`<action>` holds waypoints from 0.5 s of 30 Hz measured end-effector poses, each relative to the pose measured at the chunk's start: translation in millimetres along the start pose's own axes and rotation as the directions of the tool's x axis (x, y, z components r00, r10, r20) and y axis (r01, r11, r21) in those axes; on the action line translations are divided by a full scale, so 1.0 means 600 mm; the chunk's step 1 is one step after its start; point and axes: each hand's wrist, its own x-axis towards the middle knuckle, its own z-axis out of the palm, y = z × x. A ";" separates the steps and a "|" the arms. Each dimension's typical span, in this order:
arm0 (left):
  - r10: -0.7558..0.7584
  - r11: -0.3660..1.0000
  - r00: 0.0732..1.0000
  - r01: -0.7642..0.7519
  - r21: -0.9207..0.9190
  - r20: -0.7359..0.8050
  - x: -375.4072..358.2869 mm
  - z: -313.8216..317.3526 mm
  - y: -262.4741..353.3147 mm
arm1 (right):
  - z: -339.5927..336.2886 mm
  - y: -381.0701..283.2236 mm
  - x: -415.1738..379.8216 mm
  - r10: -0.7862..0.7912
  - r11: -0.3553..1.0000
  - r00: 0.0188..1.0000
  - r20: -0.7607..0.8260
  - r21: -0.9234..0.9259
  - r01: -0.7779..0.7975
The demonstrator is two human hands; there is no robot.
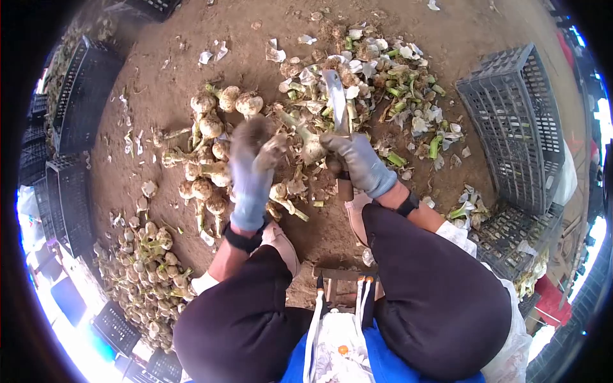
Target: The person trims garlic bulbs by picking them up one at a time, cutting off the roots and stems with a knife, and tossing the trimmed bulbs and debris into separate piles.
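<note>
My right hand (364, 165), in a grey-blue glove, is closed round a knife (336, 96) whose wide blade points away from me. Against its fingertips is a garlic bulb (313, 149), its stem slanting up and left. My left hand (252, 156), gloved too, is just left of that bulb. Motion smears its fingers, so its grip cannot be made out. Beside and beyond it lies a heap of garlic bulbs with stems (211, 126), some partly hidden behind the left hand.
Cut stems and papery skins (408, 83) litter the dirt ground ahead. A big pile of trimmed bulbs (143, 274) lies at lower left. A black plastic crate (514, 121) stands tilted at right; more crates (83, 96) line the left side. My knees frame the work area.
</note>
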 end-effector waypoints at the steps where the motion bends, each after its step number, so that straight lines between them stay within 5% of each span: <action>1: -0.249 0.870 0.964 0.264 0.417 -0.089 0.011 0.004 -0.023 | 0.019 -0.026 -0.022 0.010 0.999 0.996 0.086 -0.041 -0.006; 2: -0.246 0.903 0.962 0.181 0.390 0.121 -0.006 0.005 -0.047 | 0.027 -0.025 -0.029 0.055 0.989 0.989 0.135 -0.145 -0.035; 5: -0.347 0.933 0.937 0.339 0.118 0.047 -0.019 -0.008 -0.074 | 0.003 -0.003 -0.019 0.017 0.920 0.999 0.049 -0.392 0.004; 7: -0.280 0.917 0.959 0.253 0.308 0.046 -0.003 -0.032 -0.075 | -0.022 -0.020 -0.010 -0.390 0.545 0.915 0.108 -0.774 0.323; 8: -0.285 0.916 0.958 0.259 0.305 0.040 -0.006 -0.034 -0.065 | -0.016 -0.028 -0.013 -0.382 0.546 0.918 0.109 -0.774 0.319; 10: -0.327 0.572 0.936 0.090 0.815 0.126 -0.007 -0.028 -0.040 | 0.001 -0.066 -0.024 -0.423 0.213 0.843 0.332 -0.868 0.449; 11: 0.025 0.519 0.947 -0.287 0.805 0.322 -0.005 -0.026 -0.058 | 0.023 -0.086 -0.023 -0.394 0.106 0.825 0.404 -0.872 0.478; 14: -0.159 0.423 0.962 -0.138 0.895 0.223 -0.004 -0.019 -0.039 | 0.012 -0.082 0.003 -0.257 0.136 0.909 0.327 -0.919 0.369; 15: 0.088 0.416 0.946 -0.320 0.851 0.312 -0.002 -0.022 -0.032 | -0.012 -0.072 0.008 -0.180 0.113 0.943 0.281 -0.946 0.304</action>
